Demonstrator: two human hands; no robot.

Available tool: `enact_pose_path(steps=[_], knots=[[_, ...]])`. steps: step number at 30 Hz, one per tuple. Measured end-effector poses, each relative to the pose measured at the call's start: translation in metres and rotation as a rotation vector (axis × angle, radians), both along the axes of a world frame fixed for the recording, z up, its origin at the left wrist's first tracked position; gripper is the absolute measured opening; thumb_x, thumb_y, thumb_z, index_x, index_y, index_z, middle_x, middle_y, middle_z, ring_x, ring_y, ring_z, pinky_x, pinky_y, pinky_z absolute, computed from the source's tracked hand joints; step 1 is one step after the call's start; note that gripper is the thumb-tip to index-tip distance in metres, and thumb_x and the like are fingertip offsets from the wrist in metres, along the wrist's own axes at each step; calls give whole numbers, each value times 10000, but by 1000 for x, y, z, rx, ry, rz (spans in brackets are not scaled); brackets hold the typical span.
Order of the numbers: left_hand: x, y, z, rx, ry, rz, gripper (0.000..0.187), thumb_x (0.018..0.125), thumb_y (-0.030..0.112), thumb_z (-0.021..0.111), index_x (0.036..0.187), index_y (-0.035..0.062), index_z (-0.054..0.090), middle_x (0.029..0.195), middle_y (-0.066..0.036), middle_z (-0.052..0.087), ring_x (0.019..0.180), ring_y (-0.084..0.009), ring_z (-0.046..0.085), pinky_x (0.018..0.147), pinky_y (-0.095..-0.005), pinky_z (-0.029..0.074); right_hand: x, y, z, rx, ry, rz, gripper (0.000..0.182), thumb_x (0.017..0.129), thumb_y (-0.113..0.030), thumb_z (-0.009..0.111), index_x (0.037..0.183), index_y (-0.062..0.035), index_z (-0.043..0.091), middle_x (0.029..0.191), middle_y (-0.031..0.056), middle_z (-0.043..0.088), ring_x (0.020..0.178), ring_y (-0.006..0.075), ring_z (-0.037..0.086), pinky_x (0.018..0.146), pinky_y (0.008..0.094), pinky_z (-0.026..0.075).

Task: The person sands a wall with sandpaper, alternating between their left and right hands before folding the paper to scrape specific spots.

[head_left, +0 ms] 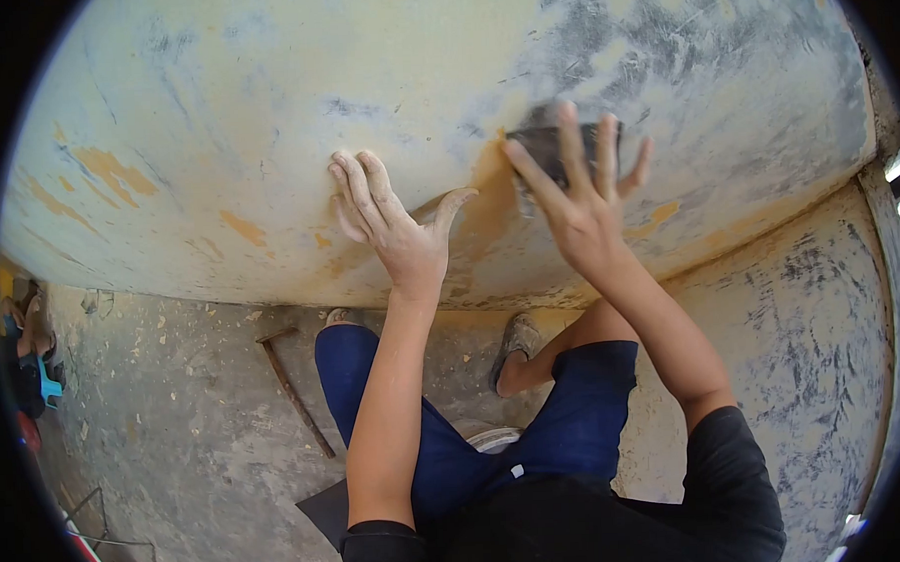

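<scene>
Rubbing appears under way: the right hand (589,222), grip open with fingers spread, presses a dark pad (544,142) against a patchy curved surface (255,100). The pad, blurred, seems longest sideways. The open left hand (406,241) is left of it. Another stroke would need even pressure.

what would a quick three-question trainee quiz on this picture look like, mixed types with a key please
1. Which hand is on the dark pad? A) left B) right C) both
2. True or false: the hammer-like tool lies on the floor to the person's left.
3. Fill in the colour: the person's shorts are dark ____.

Key: 1. B, the right hand; 2. True; 3. blue.
</scene>
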State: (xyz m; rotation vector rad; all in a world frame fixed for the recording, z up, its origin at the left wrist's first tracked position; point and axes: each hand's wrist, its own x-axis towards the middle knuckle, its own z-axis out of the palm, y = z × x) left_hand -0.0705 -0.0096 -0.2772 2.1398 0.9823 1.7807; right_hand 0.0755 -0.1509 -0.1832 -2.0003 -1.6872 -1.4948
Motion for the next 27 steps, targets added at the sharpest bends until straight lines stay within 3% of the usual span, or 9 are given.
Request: enact_pose_path(steps=[5,9,10,11,14,17,20,22,27], knots=[[-1,-1,1,-9,40,32,1288,759,605,877,1662,-34,218,1723,-219,219,1605,-412,200,1250,-582,192,-22,29,2,43,30,66,575,941,-242,627,1472,-463,616,1690,89,429,1612,292,273,1278,673,-28],[1,1,1,31,10,20,1295,755,641,860,1659,-34,224,1720,-236,213,1602,-414,205,1244,-582,201,1,-9,5,-80,-154,-93,616,949,-212,612,1504,-478,582,1678,93,447,1568,253,352,1297,592,63],[0,2,1,43,-2,13,1298,753,658,851,1658,-33,226,1717,-242,213,1601,-414,207,1242,-581,204,5,-17,2,-63,-116,-51,613,953,-203,615,1503,-470,590,1666,77,464,1519,243,409,1279,560,134],[0,2,1,41,-3,15,1298,753,658,851,1658,-33,226,1717,-242,213,1601,-414,207,1242,-581,204,11,-25,0,-64,-117,-48,613,953,-203,615,1503,-470,590,1666,77,464,1519,243,409,1279,560,134],[-2,1,1,49,15,27,1303,749,678,840,1656,-32,230,1713,-252,216,1597,-411,216,1238,-586,205,26,-40,1,-58,-199,18,579,938,-244,658,1476,-455,629,1564,70,540,1401,237,489,1163,508,273],[-5,1,1,32,38,12,1297,756,668,842,1656,-34,227,1716,-251,211,1594,-410,220,1235,-592,203,24,-34,5,-15,-225,45,546,922,-275,685,1447,-424,668,1448,64,583,1288,237,521,1073,476,311],[-4,1,1,36,40,19,1288,765,662,841,1656,-36,227,1719,-250,206,1592,-412,224,1233,-596,197,12,-24,14,7,-235,68,545,880,-369,734,1423,-370,698,1359,58,584,1196,245,511,1023,468,299],[-3,1,1,23,11,13,1246,784,711,783,1639,-40,276,1693,-224,278,1578,-418,243,1225,-599,193,-3,-15,19,25,-178,79,558,857,-419,746,1409,-344,711,1336,62,581,1190,255,499,1022,472,287],[-3,-1,3,28,-1,16,1221,789,692,792,1625,-51,302,1679,-237,307,1572,-412,255,1224,-592,195,-5,-17,19,25,-101,87,610,827,-547,745,1383,-294,735,1293,81,569,1207,289,469,1032,488,258]])
